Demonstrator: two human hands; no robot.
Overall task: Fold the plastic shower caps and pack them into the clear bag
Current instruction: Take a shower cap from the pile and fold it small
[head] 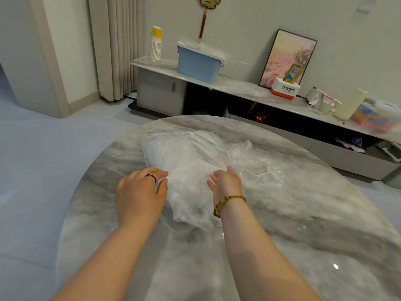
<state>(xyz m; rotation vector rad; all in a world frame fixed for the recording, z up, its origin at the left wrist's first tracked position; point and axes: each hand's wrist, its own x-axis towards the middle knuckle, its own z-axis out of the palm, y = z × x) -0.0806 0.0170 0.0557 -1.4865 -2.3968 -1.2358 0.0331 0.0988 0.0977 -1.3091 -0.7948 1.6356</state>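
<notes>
A clear bag [184, 157] bulging with white, crumpled shower caps lies on the round marble table [282, 213]. To its right, loose shower caps [258, 170] with white elastic rims spread over the tabletop. My left hand [141, 190] pinches the bag's near-left edge between thumb and fingers. At the near-right side of the bag my right hand [225, 183] touches the plastic with fingers spread; its fingertips are partly hidden by the plastic.
Behind the table runs a low marble cabinet [249, 88] with paper cups [155, 45], a blue bin [198, 64], a framed picture [288, 57], a Panasonic box [285, 89] and clutter at the right. Pale floor lies to the left.
</notes>
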